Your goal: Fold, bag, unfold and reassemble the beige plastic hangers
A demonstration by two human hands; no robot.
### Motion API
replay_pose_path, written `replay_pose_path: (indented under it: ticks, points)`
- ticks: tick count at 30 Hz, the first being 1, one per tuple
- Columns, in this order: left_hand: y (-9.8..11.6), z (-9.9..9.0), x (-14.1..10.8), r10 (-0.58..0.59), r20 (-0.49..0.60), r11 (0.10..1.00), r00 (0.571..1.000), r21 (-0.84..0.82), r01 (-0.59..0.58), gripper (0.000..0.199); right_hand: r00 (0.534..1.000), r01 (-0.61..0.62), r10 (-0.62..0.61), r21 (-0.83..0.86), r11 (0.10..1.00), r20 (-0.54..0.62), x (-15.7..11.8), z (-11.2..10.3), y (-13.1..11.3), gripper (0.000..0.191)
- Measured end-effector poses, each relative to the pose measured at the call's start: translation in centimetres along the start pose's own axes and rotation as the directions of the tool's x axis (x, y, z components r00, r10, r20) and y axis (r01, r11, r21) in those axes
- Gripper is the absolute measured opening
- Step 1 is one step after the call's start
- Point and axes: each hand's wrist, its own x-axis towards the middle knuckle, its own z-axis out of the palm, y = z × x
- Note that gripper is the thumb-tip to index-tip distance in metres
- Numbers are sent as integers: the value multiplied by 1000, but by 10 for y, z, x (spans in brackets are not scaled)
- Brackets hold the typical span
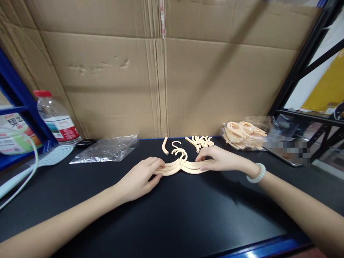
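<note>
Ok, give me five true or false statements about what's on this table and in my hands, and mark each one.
1. The left hand and right hand hold opposite ends of the bunched clothes hangers. True.
2. The bottle's cap is blue. False: the plastic bottle has a red cap.
3. The bracelet is on the left wrist. False: the beaded-looking bracelet is on the right wrist.
4. A clear bag with beige pieces inside lies toward the right. True.
5. The hairbrush is on the right. False: the hairbrush lies on the left.
</note>
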Motion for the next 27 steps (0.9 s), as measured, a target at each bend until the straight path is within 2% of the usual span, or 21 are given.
replay_pose_path:
  ticks: [8,17,27]
  points:
    - [1,1,0,-2,9,1000,1000,14,2,22,1000,2,-1,-30,1000,11,0,0,-2,23]
    - [-12,7,2,-39,-58,999,998,-2,39,22,996,48,-53,-64,997,-72,4,9,5,20]
    - [-16,13,0,-11,-115,999,993,51,17,24,997,44,-49,-92,995,-57,6,8,3,23]
